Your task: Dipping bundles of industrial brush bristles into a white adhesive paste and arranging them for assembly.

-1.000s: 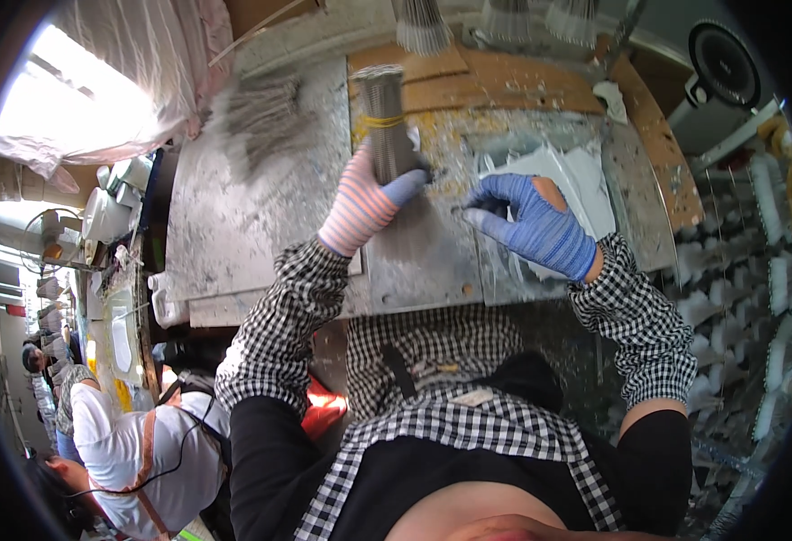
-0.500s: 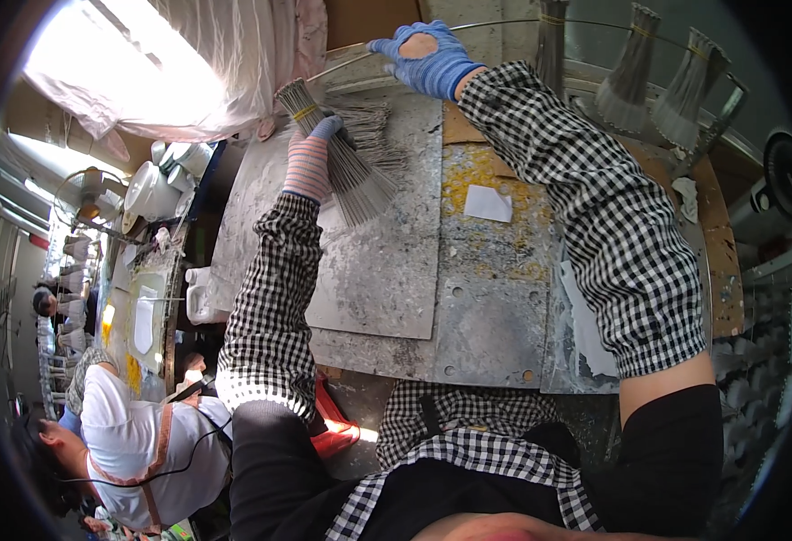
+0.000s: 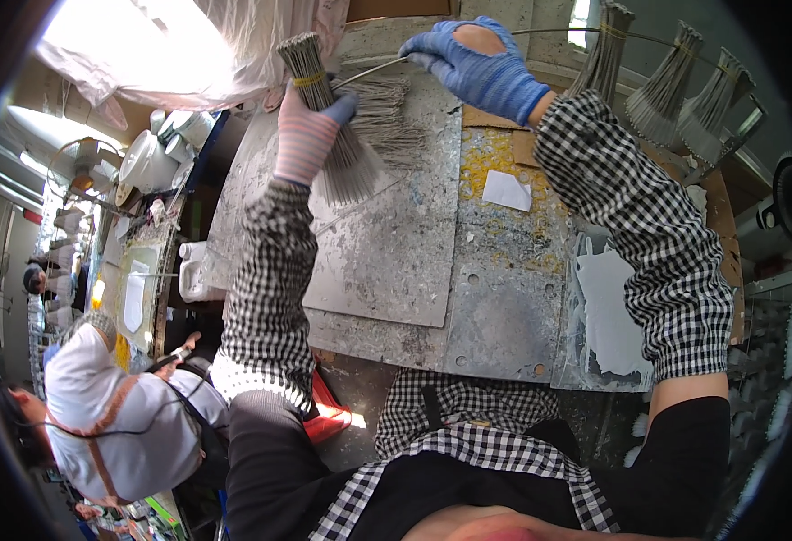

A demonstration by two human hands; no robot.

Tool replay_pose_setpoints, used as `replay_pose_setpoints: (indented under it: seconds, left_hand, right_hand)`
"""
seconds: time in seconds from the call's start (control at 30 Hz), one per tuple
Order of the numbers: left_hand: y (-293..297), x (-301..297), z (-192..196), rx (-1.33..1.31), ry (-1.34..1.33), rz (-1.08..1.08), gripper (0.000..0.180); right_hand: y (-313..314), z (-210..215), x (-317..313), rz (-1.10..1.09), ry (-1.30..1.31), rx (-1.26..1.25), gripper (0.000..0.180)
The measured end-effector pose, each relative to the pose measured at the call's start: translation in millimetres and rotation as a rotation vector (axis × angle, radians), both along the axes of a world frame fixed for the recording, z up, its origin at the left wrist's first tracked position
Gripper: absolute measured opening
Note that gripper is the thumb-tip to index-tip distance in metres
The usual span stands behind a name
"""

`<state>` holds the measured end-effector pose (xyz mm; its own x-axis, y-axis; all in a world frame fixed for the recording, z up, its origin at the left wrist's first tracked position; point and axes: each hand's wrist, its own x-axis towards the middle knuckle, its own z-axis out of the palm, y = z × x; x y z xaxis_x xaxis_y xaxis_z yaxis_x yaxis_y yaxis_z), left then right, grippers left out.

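My left hand [image 3: 306,137], in a pink-striped glove with blue fingertips, is wrapped round a bundle of thin grey wires [image 3: 302,56]. A yellow band ties the bundle near its top, and its lower ends fan out pale over the table. My right hand [image 3: 484,76], in a blue glove with an opening on its back, has its fingertips closed on a long thin rod [image 3: 370,69]. The rod's left end reaches the bundle; whether it passes into the bundle is hidden. To the right the rod arcs along more banded wire bundles [image 3: 666,83] that fan out downward.
Loose grey wires [image 3: 396,122] lie piled on a metal sheet [image 3: 378,261]. A small white paper [image 3: 507,190] and a larger white sheet [image 3: 608,311] lie rightward. Pink cloth [image 3: 274,45] hangs at back left. Another person [image 3: 125,424] works at left, near a white jug [image 3: 196,272].
The bundle in my left hand has tipped more upright. My right hand has shifted right along the rod, nearer the hanging bundles. The whole view has also shifted slightly.
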<state>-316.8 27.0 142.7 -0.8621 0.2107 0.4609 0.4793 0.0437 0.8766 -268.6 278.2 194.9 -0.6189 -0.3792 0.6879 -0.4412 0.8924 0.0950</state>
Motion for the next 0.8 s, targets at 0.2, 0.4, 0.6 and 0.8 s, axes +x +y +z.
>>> replay_pose_setpoints:
  seconds: [0.2,0.4,0.6,0.8]
  left_hand:
    - [40.7,20.6,-10.3,-0.350,0.408,0.557,0.064]
    - [35.6,16.4,-10.3,0.266,0.073,0.045,0.089]
    - [88.7,12.8,-13.4,1.031,-0.296,-0.183,0.075]
    - [155.0,6.2,-15.6,0.685,0.189,0.072,0.049]
  right_hand:
    - [16.0,12.1,9.9,0.162,-0.066,-0.112,0.019]
    - [7.0,7.4,-1.2,0.119,-0.179,-0.125,0.020]
    - [22.1,2.3,-18.8,0.063,-0.214,-0.169,0.025]
    - [65.4,20.0,4.3,0.081,0.028,0.108,0.031]
